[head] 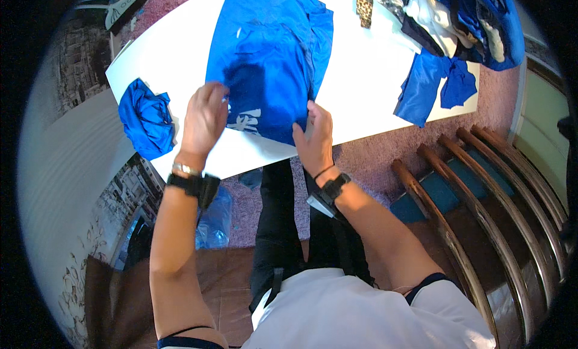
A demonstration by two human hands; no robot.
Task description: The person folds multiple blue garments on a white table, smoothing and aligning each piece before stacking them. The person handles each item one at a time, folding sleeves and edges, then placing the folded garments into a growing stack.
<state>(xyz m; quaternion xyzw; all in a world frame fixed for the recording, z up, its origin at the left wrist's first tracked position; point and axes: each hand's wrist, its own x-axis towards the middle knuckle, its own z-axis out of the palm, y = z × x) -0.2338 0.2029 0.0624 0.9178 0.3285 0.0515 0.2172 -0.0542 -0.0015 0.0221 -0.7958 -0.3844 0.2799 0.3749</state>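
A blue cloth garment [280, 78] with white lettering at its near end lies spread over the white table [361, 91] in front of me. My left hand [205, 112] is at its left near edge, fingers curled; whether they pinch the cloth cannot be told. At the near right corner is my right hand [316, 130], thumb and fingers apart beside the cloth's edge. A crumpled blue cloth [146, 118] rests on the table to the left of my left hand.
A heap of mixed clothes [447, 24] lies at the back right, with smaller blue cloth pieces [420, 89] near the table's right end. Curved metal-like bars [451, 231] stand at the lower right. A clear plastic container [214, 220] is on the floor below the table edge.
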